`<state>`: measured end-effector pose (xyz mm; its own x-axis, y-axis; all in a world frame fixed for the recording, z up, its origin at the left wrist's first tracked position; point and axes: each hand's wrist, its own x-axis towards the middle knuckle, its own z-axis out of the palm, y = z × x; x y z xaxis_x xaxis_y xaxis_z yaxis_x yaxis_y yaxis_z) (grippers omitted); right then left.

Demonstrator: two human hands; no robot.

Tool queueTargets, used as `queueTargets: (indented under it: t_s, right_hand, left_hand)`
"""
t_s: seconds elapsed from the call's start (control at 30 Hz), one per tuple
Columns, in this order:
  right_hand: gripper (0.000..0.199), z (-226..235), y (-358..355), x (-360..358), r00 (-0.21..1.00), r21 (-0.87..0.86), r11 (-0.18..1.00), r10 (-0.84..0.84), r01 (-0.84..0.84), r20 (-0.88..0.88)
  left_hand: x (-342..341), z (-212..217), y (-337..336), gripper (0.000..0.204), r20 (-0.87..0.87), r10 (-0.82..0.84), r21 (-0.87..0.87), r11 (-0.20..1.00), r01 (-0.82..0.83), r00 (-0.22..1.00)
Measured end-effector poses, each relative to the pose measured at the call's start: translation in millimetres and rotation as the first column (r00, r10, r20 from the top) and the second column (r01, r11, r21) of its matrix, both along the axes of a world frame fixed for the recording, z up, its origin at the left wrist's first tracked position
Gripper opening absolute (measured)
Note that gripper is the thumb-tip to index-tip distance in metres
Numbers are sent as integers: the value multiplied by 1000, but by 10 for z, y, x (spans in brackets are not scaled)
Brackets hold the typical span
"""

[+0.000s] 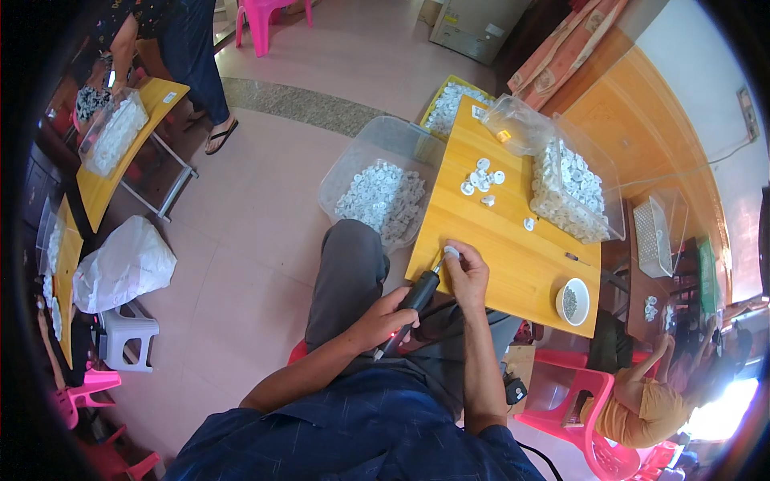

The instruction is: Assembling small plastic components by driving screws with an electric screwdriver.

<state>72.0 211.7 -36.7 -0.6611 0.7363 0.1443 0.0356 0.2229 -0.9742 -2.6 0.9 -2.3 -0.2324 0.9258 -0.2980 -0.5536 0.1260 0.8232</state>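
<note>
Left hand (388,319): fingers wrapped round a black electric screwdriver (420,293), held slanted over the lap, bit up toward the right hand. Right hand (468,276): thumb and fingers pinching a small white part (451,252) above the near left corner of the yellow table (497,260). Bit end is right at the part; can't tell if it's seated. Table, near right: white bowl (585,314) of small grey pieces, thin dark screwdriver (576,259) just beyond. Further: one loose white part (529,224), then a loose cluster of white parts (481,178). Far right of table: clear bin (597,164) full of them. Floor, left of table: clear tub (397,138), more of same. Beyond it: yellow crate (433,103), also loaded. Far left: standing person (191,52).
</note>
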Motion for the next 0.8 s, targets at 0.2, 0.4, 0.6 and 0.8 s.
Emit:
queueTargets:
  t_s: [0.2,0.4,0.6,0.8]
  right_hand:
    - [19,105,-36,6,999,103,995,7,-11,35]
    - [19,80,-21,29,1000,103,994,23,-24,11]
    - [20,50,-12,32,999,119,992,38,-36,-13]
    - [22,65,-34,14,999,118,993,17,-12,-44]
  left_hand:
    - [-33,24,-22,29,92,-10,-15,1000,12,996]
    - [-67,0,-41,27,217,-23,13,1000,21,976]
    - [-72,-34,-39,27,225,-20,30,999,13,974]
    - [-82,33,-36,30,192,-26,-2,1000,27,981]
